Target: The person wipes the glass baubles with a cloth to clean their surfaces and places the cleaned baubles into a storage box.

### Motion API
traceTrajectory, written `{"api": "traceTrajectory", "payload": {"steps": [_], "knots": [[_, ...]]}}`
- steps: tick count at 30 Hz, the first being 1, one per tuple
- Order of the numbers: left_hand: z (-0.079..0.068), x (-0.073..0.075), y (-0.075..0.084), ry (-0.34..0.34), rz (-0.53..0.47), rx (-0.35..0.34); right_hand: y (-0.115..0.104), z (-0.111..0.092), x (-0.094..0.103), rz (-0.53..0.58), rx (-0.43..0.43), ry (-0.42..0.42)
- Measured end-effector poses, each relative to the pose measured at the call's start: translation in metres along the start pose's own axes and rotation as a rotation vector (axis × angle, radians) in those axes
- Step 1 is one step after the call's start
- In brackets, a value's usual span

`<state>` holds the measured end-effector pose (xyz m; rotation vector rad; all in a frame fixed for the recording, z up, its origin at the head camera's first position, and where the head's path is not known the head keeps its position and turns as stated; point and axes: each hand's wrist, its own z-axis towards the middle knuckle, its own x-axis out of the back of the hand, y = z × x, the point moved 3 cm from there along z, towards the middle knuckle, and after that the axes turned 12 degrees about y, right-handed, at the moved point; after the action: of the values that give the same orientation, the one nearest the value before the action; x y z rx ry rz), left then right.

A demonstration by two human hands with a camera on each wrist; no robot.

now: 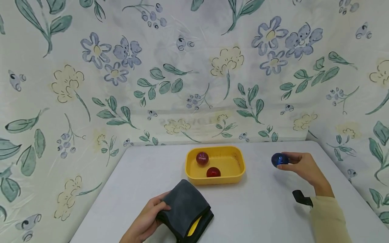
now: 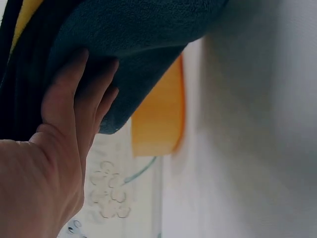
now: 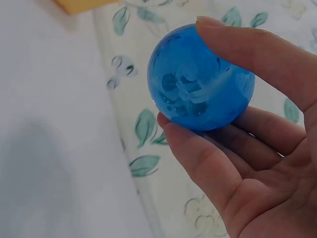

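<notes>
A shiny blue ball (image 3: pixel 195 79) is pinched between the thumb and fingers of my right hand (image 1: pixel 304 168), raised over the right side of the table. My left hand (image 1: pixel 149 216) grips a folded dark grey cloth (image 1: pixel 185 206) with black edging and a strip of yellow showing in its fold. In the left wrist view the cloth (image 2: pixel 133 44) hides some of my fingertips. Just beyond the cloth stands a yellow tray (image 1: pixel 188 168). Inside it lie two dark red balls, one ball (image 1: pixel 202 158) at the back left and another ball (image 1: pixel 213 172) near the front wall.
The white table (image 1: pixel 258 212) ends at the back against a floral-patterned curtain (image 1: pixel 197 74), which also hangs along both sides. A black strap end (image 1: pixel 302 197) sticks out from my right sleeve (image 1: pixel 329 219).
</notes>
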<state>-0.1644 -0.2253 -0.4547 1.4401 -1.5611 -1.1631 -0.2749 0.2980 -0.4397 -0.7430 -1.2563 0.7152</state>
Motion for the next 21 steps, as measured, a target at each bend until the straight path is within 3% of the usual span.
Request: {"api": "traceTrajectory", "payload": {"steps": [15, 21], "knots": [[-0.006, -0.014, 0.039, -0.012, -0.032, -0.107, -0.054, -0.015, -0.01, 0.038, 0.038, -0.016], [-0.008, -0.019, 0.052, -0.014, -0.034, -0.161, -0.074, -0.024, -0.017, 0.078, 0.094, -0.019]]}}
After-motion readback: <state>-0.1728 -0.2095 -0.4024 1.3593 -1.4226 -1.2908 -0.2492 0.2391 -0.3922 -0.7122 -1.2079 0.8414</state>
